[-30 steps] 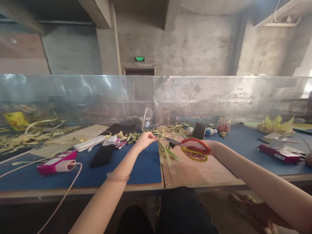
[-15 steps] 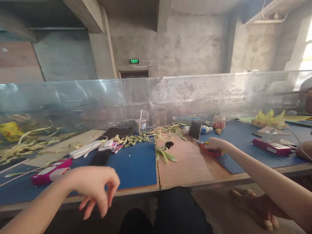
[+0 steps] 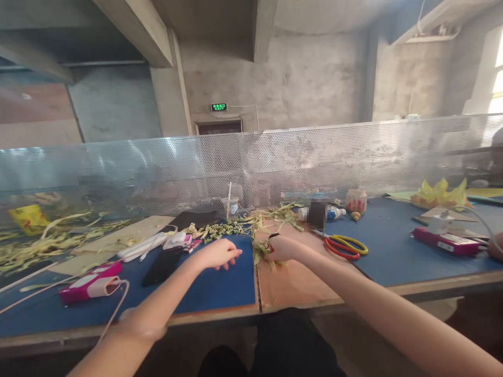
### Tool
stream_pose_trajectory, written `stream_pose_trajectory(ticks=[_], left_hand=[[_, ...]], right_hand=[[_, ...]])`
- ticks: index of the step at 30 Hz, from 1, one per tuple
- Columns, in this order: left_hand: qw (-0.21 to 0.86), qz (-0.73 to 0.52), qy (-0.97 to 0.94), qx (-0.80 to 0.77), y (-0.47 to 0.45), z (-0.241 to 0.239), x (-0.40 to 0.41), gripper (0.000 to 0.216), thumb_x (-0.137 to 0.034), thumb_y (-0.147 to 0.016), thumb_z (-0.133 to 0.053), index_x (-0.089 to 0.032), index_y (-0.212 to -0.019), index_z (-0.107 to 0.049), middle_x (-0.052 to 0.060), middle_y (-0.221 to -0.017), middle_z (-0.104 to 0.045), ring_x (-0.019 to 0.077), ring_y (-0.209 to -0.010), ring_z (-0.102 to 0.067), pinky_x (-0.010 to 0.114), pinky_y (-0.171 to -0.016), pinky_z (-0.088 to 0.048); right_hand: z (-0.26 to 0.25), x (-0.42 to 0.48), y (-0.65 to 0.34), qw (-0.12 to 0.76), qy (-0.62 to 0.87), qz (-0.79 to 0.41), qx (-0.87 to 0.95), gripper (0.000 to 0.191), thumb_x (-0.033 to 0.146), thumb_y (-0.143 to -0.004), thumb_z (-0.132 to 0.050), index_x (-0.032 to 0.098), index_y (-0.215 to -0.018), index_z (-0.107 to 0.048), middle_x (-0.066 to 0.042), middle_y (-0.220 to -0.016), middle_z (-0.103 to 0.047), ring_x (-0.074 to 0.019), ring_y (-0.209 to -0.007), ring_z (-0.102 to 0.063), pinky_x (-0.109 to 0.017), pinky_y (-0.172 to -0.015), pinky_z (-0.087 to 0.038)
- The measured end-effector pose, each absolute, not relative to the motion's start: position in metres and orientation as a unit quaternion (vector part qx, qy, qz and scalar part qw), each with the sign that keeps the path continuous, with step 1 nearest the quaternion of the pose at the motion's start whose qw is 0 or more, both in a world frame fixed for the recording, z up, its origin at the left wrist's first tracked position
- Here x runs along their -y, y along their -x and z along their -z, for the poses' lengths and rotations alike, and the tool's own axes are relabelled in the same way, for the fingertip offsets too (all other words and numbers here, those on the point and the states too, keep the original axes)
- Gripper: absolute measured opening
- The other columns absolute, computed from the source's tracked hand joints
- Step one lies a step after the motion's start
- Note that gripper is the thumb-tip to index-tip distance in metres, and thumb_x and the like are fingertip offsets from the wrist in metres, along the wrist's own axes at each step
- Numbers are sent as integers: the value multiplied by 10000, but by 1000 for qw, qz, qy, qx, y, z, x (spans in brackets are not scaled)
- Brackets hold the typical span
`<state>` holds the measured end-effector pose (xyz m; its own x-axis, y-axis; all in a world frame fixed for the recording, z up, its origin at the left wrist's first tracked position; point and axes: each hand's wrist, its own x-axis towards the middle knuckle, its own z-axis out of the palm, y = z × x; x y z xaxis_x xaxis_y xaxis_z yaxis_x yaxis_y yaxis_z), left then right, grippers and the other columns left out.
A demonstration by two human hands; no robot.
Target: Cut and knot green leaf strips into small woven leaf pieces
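Observation:
My right hand (image 3: 283, 248) reaches down onto the pinkish-tan board, its fingers curled in at the pale green leaves (image 3: 259, 250). A bit of a small black item (image 3: 274, 235) shows at its knuckles. What the fingertips grip, if anything, is hidden. To the left, my left hand (image 3: 220, 254) hovers over the blue board (image 3: 231, 288), fingers loosely bent and apart, holding nothing. Scissors with red and yellow handles (image 3: 346, 247) lie on the right, away from both hands. A heap of small green twisted pieces (image 3: 223, 229) sits behind my left hand.
Left lie a dark phone (image 3: 163, 266), a white elongated device (image 3: 141, 246), a magenta box (image 3: 92, 283) with a cable, and pale strips (image 3: 43, 246). At the back stand a cup with a straw (image 3: 231, 206), a jar (image 3: 356, 200) and a perforated metal screen (image 3: 188, 162). Another person's hand (image 3: 495, 246) is at far right.
My right hand has let go of the scissors and moved left to the leaves. My left hand has moved forward and right from the table's front edge to above the blue board.

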<state>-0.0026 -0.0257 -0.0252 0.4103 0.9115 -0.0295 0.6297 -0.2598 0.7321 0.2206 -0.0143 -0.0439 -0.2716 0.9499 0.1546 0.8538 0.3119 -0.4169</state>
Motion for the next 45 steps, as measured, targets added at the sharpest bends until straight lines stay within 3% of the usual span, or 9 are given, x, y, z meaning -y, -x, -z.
stream_pose_trajectory(ticks=[3,6,9,13,18,24,29,37,45], left_hand=[[371,-250,-739,-503,-20,40,-15,295,-398,-645,-644,-154,-499,-564,45,-455,-607,128,-330,-488,203,-354,-307],[430,-298,-705,-479,-35,45,-42,378,-491,-702,-582,-159,-526,-534,42,-369,-559,153,-354,-521,230,-412,-371],[495,-366,-669,-417,-47,42,-55,362,-509,-732,-555,-151,-675,-546,76,-541,-647,185,-535,-619,278,-541,-457],[543,-458,-633,-309,-56,40,-59,232,-369,-842,-468,-152,-834,-550,91,-808,-678,148,-729,-641,267,-684,-478],[579,-490,-610,-227,-55,43,-53,133,-242,-828,-507,-141,-886,-572,99,-870,-674,165,-784,-643,289,-724,-486],[612,-491,-589,-194,-59,41,-45,167,-200,-800,-512,-141,-921,-612,84,-814,-681,176,-770,-646,306,-736,-486],[616,-489,-585,-197,-64,42,-42,170,-203,-783,-502,-123,-870,-623,82,-789,-680,194,-768,-642,312,-693,-487],[606,-483,-597,-209,-68,43,-40,193,-266,-757,-579,-135,-897,-601,90,-880,-676,200,-814,-634,312,-701,-482],[574,-529,-597,-184,-69,46,-48,238,-352,-760,-593,-134,-851,-622,82,-903,-668,199,-902,-612,319,-836,-441]], right_hand=[[48,5,-219,216,548,-192,785,294,159,-551,-642,175,-351,-428,47,-335,-351,-78,-388,-358,-211,-400,-249],[42,-7,-223,280,516,-252,769,205,212,-634,-588,165,-458,-492,50,-386,-407,-65,-374,-359,-193,-374,-256],[37,-19,-220,365,477,-296,743,162,263,-668,-597,161,-575,-512,59,-459,-433,-53,-410,-377,-168,-385,-284],[44,-34,-209,438,417,-371,705,201,321,-647,-658,158,-696,-551,45,-568,-492,-55,-471,-437,-165,-427,-354],[60,-35,-208,482,334,-465,663,357,434,-615,-689,153,-809,-582,3,-682,-550,-92,-595,-527,-201,-540,-437],[61,-28,-216,488,297,-526,630,492,608,-751,-450,152,-858,-599,-71,-799,-606,-144,-721,-591,-259,-653,-481],[64,-25,-210,470,316,-519,641,386,438,-638,-696,159,-887,-603,-29,-777,-604,-120,-644,-567,-226,-578,-447],[67,-24,-204,469,346,-471,662,315,404,-645,-685,147,-809,-604,56,-564,-488,-56,-466,-394,-194,-433,-272],[66,-21,-196,453,331,-467,684,297,379,-662,-688,170,-850,-594,12,-653,-574,-130,-630,-533,-224,-544,-406]])
